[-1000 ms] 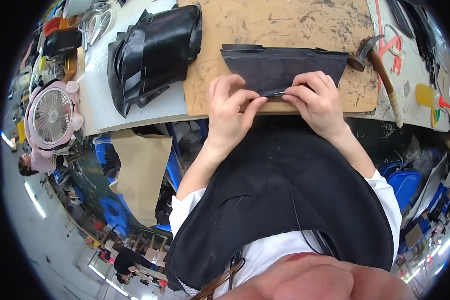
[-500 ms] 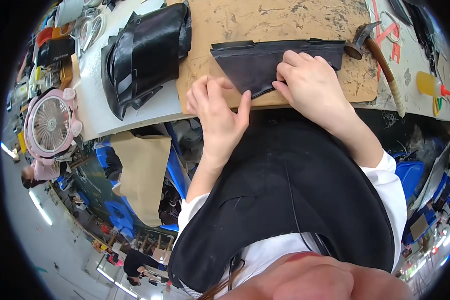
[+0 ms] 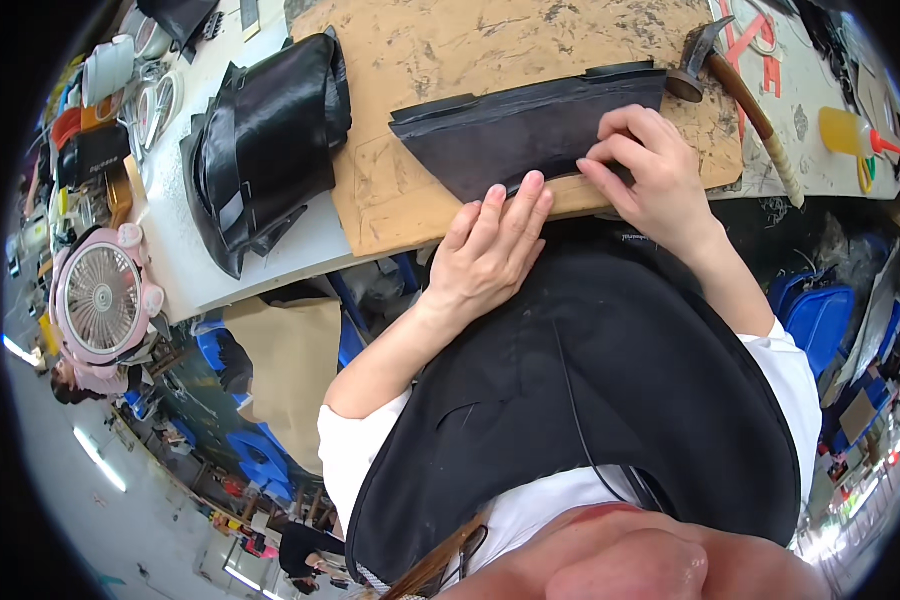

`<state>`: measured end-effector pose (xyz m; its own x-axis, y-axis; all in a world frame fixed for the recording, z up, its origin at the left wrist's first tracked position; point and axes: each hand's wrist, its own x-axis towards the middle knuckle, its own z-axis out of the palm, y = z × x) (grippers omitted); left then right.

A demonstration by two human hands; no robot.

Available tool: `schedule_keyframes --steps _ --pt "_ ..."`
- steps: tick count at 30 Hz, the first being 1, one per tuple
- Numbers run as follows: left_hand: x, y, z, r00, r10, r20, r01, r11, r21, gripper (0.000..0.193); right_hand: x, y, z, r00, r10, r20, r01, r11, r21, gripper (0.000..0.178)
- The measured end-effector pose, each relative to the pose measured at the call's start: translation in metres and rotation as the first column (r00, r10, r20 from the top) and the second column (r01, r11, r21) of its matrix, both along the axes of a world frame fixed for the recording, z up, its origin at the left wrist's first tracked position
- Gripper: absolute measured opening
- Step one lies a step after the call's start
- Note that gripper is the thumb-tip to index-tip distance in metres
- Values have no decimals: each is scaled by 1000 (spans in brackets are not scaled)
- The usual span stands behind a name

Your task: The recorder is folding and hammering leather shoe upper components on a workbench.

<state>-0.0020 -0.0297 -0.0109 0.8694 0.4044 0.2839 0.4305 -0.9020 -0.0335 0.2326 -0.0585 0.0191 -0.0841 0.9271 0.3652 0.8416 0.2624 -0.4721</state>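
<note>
A round pink fan [image 3: 100, 297] sits far left, a red-tipped yellow bottle [image 3: 842, 131] far right.

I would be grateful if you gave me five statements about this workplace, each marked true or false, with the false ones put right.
1. The left hand lies with fingers extended at the near edge of the black piece. True.
2. The right hand is gripping the hammer. False: the hammer lies on the bench, and the right hand is at the black piece's near edge.
3. The bottle has a red tip. True.
4. The fan is dark green. False: it is pink.
5. The black bundle lies to the left of the black piece. True.
</note>
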Motion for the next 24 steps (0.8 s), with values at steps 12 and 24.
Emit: schedule_keyframes --steps 12,24 --pt "17 16 11 992 -126 -27 124 990 -71 66 31 -24 -3 1000 -3 25 1 997 76 17" --pt "40 28 21 977 -206 -46 192 959 -211 82 55 -22 17 984 -178 -9 170 952 -255 22"
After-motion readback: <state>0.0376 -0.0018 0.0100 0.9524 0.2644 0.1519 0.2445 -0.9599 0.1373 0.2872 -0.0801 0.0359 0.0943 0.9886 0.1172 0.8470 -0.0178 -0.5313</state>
